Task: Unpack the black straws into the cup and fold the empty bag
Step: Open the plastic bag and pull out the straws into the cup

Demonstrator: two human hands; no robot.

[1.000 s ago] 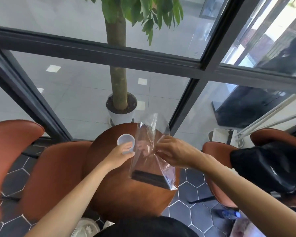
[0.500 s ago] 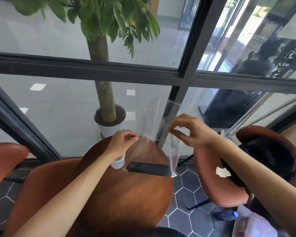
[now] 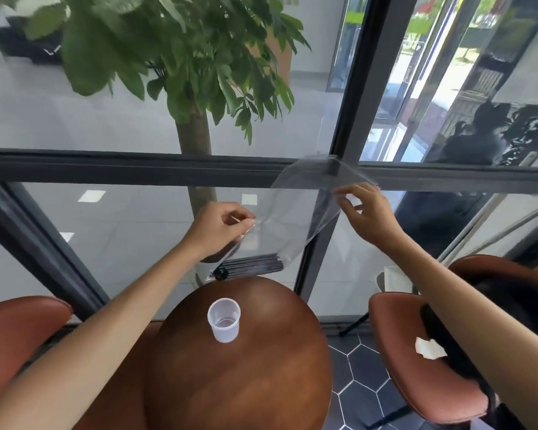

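I hold a clear plastic bag (image 3: 295, 212) up in the air above the far edge of the round wooden table (image 3: 261, 383). My left hand (image 3: 219, 226) pinches its left edge and my right hand (image 3: 365, 209) pinches its right edge near the top. A bundle of black straws (image 3: 249, 266) lies sideways along the bottom of the bag. A small translucent cup (image 3: 223, 319) stands upright and empty on the table, below the bag and apart from both hands.
Brown chairs stand at the left (image 3: 16, 333) and right (image 3: 423, 352) of the table; a white scrap (image 3: 429, 349) lies on the right seat. Behind the glass wall with dark frames (image 3: 168, 169) grows a potted tree (image 3: 196, 135).
Both hands have lifted the bag up off the table and spread it apart. My left hand has left the cup, which now stands alone in plain view.
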